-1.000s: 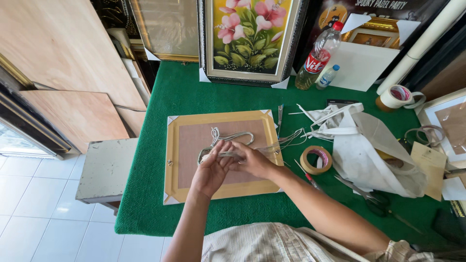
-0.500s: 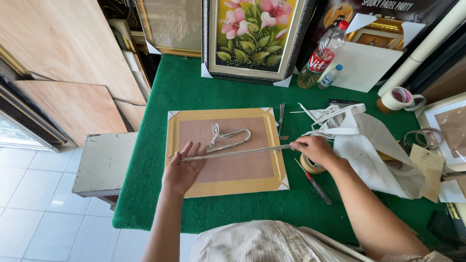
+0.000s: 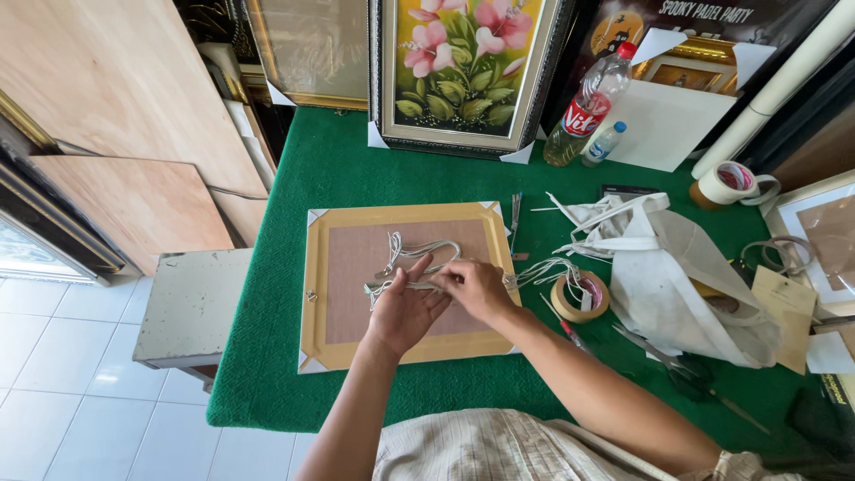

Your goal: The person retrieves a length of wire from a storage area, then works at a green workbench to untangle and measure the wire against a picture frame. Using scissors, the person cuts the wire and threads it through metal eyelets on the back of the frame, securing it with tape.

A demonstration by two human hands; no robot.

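hands: left (image 3: 405,307), right (image 3: 475,287) both pinching white cord (image 3: 419,254) | over frame (image 3: 321,294) centre | green table (image 3: 267,392) bare leftward

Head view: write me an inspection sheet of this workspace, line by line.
Surface: green cloth table.
Job's things: face-down picture frame; pale cord looped over its backing.
Clutter: tape roll, white bag, second tape roll, two bottles.
Hands: left hand and right hand both pinch the cord.
Cables: nothing seen.
Surroundings: flower painting, wooden boards, tiled floor.
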